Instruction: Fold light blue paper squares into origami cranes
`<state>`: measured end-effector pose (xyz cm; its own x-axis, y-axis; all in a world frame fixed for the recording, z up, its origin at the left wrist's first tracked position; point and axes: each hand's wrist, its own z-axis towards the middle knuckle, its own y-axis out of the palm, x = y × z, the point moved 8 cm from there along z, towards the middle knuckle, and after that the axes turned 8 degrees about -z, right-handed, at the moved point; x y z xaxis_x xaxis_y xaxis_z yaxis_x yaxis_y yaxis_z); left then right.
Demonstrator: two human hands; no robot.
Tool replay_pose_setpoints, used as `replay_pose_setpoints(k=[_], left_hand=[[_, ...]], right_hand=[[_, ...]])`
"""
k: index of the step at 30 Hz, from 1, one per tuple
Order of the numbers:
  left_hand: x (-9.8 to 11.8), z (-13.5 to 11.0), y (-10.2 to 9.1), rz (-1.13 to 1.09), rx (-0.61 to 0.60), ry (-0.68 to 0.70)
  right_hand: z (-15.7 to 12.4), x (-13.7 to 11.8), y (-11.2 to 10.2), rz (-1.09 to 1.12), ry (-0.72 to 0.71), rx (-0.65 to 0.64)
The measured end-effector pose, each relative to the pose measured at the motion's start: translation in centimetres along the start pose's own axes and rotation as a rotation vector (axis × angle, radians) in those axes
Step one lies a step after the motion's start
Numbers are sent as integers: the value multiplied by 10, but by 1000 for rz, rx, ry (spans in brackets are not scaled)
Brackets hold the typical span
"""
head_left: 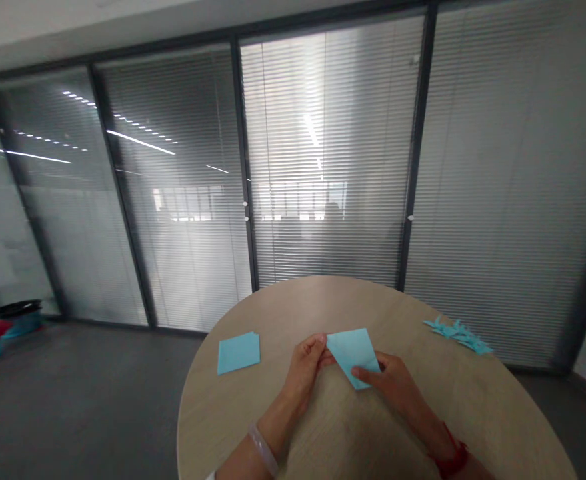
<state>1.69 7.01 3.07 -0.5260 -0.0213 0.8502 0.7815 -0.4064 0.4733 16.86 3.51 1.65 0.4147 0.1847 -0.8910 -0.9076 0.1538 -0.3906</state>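
Nearest the camera, a pale translucent bangle (263,449) rings the left wrist and a red cord-like band (453,460) the right, both over a round, light wood-grain table (333,437). Well to the left of the fingers, a small stack of square light-blue paper (239,354) lies flat. Next comes the bare left hand (307,361), its thumb and fingers pinched narrow on the left corner of a light-blue paper sheet (353,351). That sheet sits tilted between the two sets of fingers; whether it is single or doubled I cannot tell. At its lower right, the bare right hand (391,378) grips it, thumb on the front face, other fingers behind. To handle it well, the left pinch should probably be light so the corner does not crumple, and the right thumb flat so it leaves no stray dent; evening up the edges before pressing seems wise. Well beyond the right fingers, a loose heap of narrow light-blue paper pieces (459,334) lies near the table's edge.
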Motion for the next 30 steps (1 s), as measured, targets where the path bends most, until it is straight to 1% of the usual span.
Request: replay_pose_setpoints(k=[3, 11, 15, 21, 26, 30], left_hand=[[-1, 1, -1, -27, 7, -12], [-5, 1, -4, -112, -20, -54], [-6, 1, -5, -118, -23, -62], [-3, -1, -2, -127, -17, -62], [-3, -2, -2, -112, 1, -27], [-7, -2, -8, -105, 68, 22]], right_hand=[[0, 1, 0, 4, 6, 5], [-1, 1, 1, 6, 7, 2], [0, 4, 2, 8, 11, -3], [0, 6, 3, 23, 23, -21], [0, 4, 5, 22, 9, -28], [0, 5, 7, -9, 2, -35]])
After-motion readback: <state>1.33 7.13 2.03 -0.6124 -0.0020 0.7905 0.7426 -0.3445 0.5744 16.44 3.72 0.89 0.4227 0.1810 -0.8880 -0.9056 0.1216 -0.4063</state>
